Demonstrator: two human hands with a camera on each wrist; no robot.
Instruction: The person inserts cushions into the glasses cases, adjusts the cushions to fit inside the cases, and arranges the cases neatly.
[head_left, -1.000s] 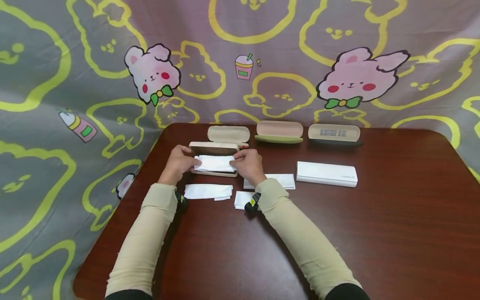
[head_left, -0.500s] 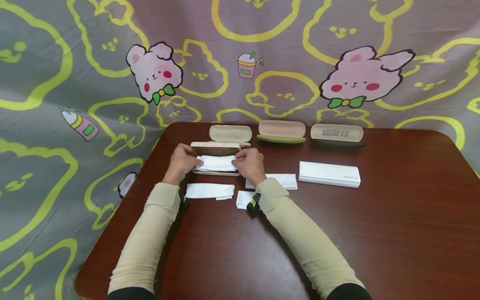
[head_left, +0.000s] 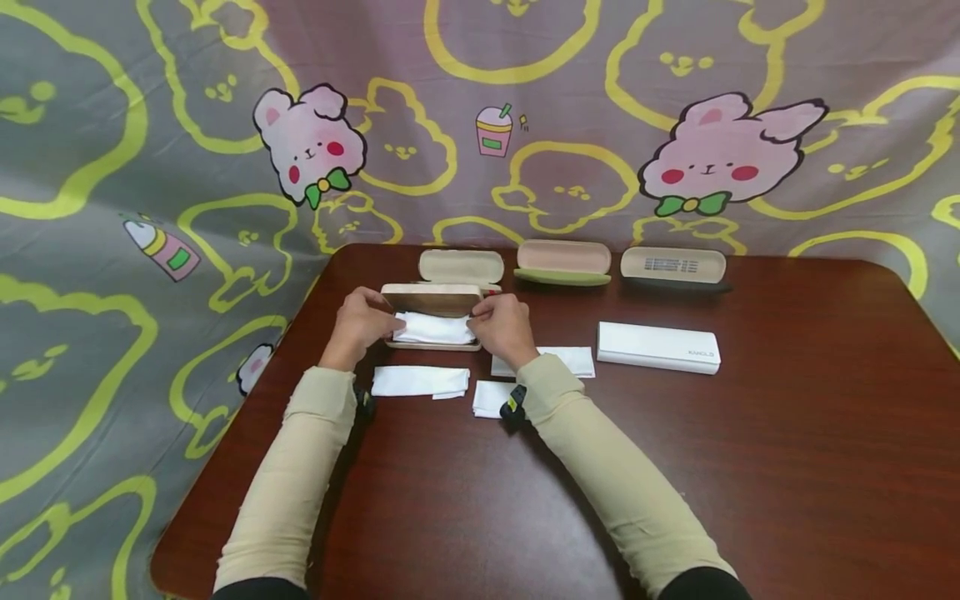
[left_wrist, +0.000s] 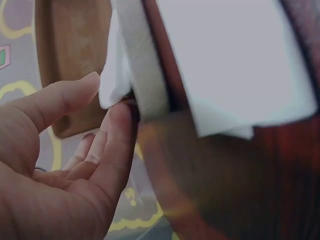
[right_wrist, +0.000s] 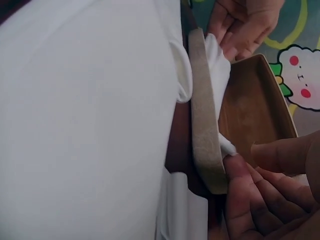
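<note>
A folded white cloth (head_left: 433, 328) lies at the mouth of an open beige glasses case (head_left: 435, 346) with a brown inside. My left hand (head_left: 362, 323) pinches the cloth's left end between thumb and index finger, beside the case's rim. At the opposite end my right hand (head_left: 504, 327) holds the cloth by its edge, the index fingertip right at the rim in the right wrist view. The cloth sags between the two hands, and its lower part is hidden inside the case. The raised lid (left_wrist: 75, 50) shows its brown lining in the left wrist view.
Folded white cloths (head_left: 420, 381) lie in front of the case, partly under the right forearm. A white glasses case (head_left: 658, 347) is closed on the right. Behind stand open cases: cream (head_left: 461, 267), pink and green (head_left: 564, 257), and dark with a beige lining (head_left: 672, 265).
The cloth has sunk a little lower into the beige case and become more creased. Both hands stay at its ends; the right hand and wrist have shifted slightly right.
</note>
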